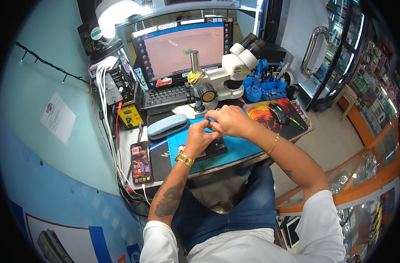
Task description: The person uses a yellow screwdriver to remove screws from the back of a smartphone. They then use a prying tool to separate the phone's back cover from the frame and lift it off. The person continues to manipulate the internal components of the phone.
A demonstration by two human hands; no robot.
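Centrally, left hand (201, 138) and right hand (233, 120) meet above the blue mat (244, 150) | grip: fingers curled, cannot tell whether anything is pinched | black device (218, 150): on the mat, partly behind left hand | hazard: slipping fingertips could drop any small part held

pale teal wall (55, 39) on the left, super bright lamp (112, 22) up top, light tiled floor (329, 125), plus a beige stool (347, 93) and chunky metal door handle (309, 49) over on the right.
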